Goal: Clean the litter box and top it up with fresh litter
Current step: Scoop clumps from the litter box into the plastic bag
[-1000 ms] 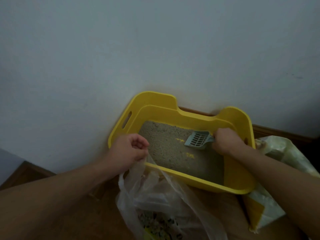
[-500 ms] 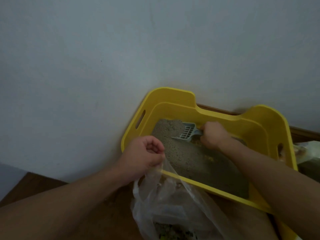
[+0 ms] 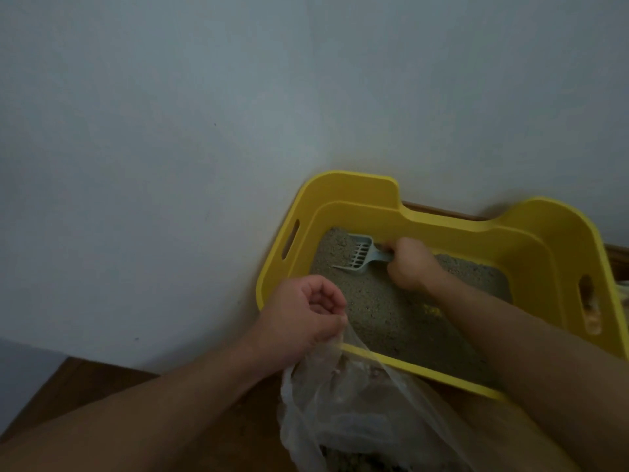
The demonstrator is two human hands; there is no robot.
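A yellow litter box [image 3: 354,189] stands on the floor against the wall, holding grey litter [image 3: 384,311]. My right hand [image 3: 410,267] grips the handle of a pale blue slotted scoop [image 3: 355,257], whose head lies on the litter at the box's far left corner. My left hand [image 3: 299,321] pinches the rim of a clear plastic bag [image 3: 343,410] at the box's near left edge. The bag hangs open in front of the box with dark waste at its bottom. A small yellow bit [image 3: 430,310] lies on the litter beside my right forearm.
A plain white wall [image 3: 204,131] rises right behind the box. Brown wooden floor [image 3: 85,376] shows at the lower left, and a wooden skirting board [image 3: 442,210] runs behind the box. A pale bag edge [image 3: 623,294] peeks in at the far right.
My right hand has carried the scoop from the right side of the box across to its far left corner. The view has shifted left. My left hand keeps hold of the bag.
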